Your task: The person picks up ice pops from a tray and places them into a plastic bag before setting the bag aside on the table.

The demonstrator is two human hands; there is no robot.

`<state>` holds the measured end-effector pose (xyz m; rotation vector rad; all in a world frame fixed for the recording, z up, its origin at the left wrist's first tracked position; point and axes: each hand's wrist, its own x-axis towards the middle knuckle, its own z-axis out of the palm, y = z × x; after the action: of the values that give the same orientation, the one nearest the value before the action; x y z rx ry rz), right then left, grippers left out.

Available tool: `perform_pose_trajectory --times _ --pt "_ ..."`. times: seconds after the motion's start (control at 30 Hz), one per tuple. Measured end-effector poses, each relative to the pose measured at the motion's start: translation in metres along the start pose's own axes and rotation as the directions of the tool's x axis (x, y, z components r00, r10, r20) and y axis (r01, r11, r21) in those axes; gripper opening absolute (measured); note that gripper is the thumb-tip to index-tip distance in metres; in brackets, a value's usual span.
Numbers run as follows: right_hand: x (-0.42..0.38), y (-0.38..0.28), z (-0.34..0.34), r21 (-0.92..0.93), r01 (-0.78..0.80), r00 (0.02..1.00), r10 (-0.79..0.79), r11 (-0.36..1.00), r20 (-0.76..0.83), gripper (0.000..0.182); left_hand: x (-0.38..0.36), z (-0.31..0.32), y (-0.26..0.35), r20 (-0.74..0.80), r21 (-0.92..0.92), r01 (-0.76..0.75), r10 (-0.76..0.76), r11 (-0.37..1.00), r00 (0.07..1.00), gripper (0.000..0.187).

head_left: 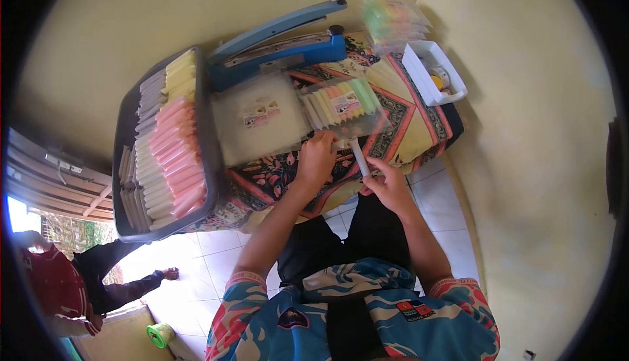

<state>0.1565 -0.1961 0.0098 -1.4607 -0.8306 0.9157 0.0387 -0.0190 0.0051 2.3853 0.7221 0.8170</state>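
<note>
A clear plastic bag (344, 107) with a row of white, yellow, orange and green sticks lies on the patterned cloth. At its open near edge is my left hand (318, 158), its fingers closed on the plastic. My right hand (386, 184) pinches the lower end of a whitish stick (360, 158), whose upper end points at the bag opening. Left of the bag lies a stack of empty clear bags (259, 118) with printed labels.
A dark tray (213, 184) of white, yellow and pink sticks stands at the left. Behind are a blue sealer (282, 59) and filled bags (393, 23). A white box (426, 59) is at the right. Another person (65, 282) sits at the lower left.
</note>
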Motion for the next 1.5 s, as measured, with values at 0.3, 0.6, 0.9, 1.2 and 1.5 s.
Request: perform_pose_trajectory --times 0.3,0.6,0.9,1.2,1.5 --pt "0.0 0.004 -0.014 0.119 -0.087 0.994 0.094 0.989 -0.057 0.047 0.017 -0.016 0.005 -0.026 -0.187 0.097 -0.104 0.978 0.994 0.024" --pt "0.034 -0.017 0.024 -0.22 0.141 0.987 -0.155 0.965 -0.051 0.031 0.006 -0.005 0.011 -0.213 -0.034 -0.095 0.085 0.995 0.973 0.042" --pt "0.076 -0.009 0.05 -0.553 0.275 0.932 -0.36 0.787 -0.05 0.031 -0.003 -0.006 0.013 -0.294 -0.035 -0.141 0.124 0.989 0.948 0.036" --pt "0.104 0.017 0.039 -0.577 0.53 0.813 -0.566 0.621 0.137 0.053 -0.013 0.001 0.012 -0.3 -0.031 -0.161 0.145 0.986 0.943 0.031" --pt "0.106 -0.016 0.039 -0.563 0.266 0.964 -0.212 0.783 0.16 0.064 -0.015 0.003 0.012 -0.299 -0.023 -0.172 0.157 0.985 0.941 0.029"
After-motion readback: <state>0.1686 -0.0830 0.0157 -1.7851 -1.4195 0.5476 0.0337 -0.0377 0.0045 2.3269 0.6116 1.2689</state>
